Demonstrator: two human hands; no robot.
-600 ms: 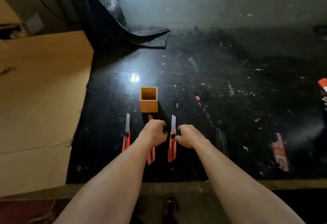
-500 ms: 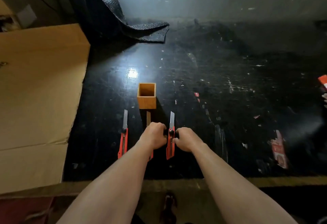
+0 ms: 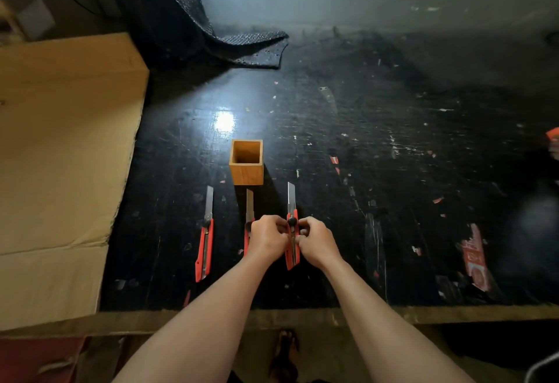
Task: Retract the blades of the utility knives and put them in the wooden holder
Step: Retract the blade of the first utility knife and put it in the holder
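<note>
Three red utility knives lie side by side on the black table, blades out and pointing away from me. My left hand (image 3: 267, 236) and my right hand (image 3: 316, 239) both grip the right knife (image 3: 292, 201) at its black lock knob. The middle knife (image 3: 249, 205) lies partly under my left hand. Untouched at the left lies the third knife (image 3: 205, 240). Just beyond the knives stands the square wooden holder (image 3: 246, 174), open at the top and with nothing in it.
A large flat cardboard sheet (image 3: 60, 156) covers the table's left side. A dark mesh mat (image 3: 242, 47) hangs at the back. Red paper scraps (image 3: 475, 255) lie at the right. The table's front edge (image 3: 302, 317) runs below my forearms.
My left hand has shifted right from above the middle knife onto the right knife, and both hands have closed together around its knob.
</note>
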